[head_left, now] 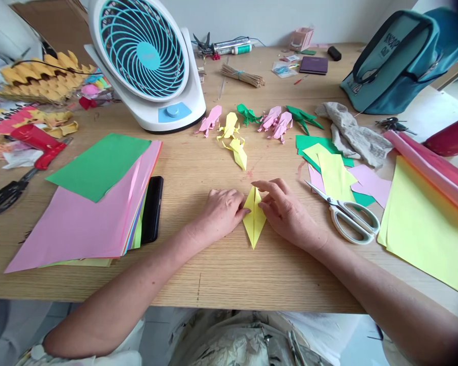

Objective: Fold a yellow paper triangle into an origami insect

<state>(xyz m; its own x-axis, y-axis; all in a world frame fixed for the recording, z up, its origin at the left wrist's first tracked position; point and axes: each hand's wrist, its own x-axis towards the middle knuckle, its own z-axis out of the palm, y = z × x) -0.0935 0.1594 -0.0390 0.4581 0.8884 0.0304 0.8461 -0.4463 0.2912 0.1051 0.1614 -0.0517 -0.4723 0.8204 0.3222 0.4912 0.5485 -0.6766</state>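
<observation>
A yellow paper folded into a long diamond [254,223] lies on the wooden table, its sharp point towards me and a crease down its middle. My left hand [222,211] is closed at its left edge, the thumb pressing on the paper and the fingers curled. From the right, my right hand [286,211] pinches it, index finger across the top tip and thumb on the right edge. Just beyond stand small folded paper figures: yellow [237,152], pink [210,120] and green [248,114]. White-handled scissors [351,218] rest right of my right hand.
On the left are a stack of coloured paper [80,223], a black phone [151,208] and black-handled scissors [7,195]. A white fan [168,96] stands behind. To the right lie paper scraps [332,173], a grey cloth [353,129], yellow sheets [427,223] and a teal bag [397,66].
</observation>
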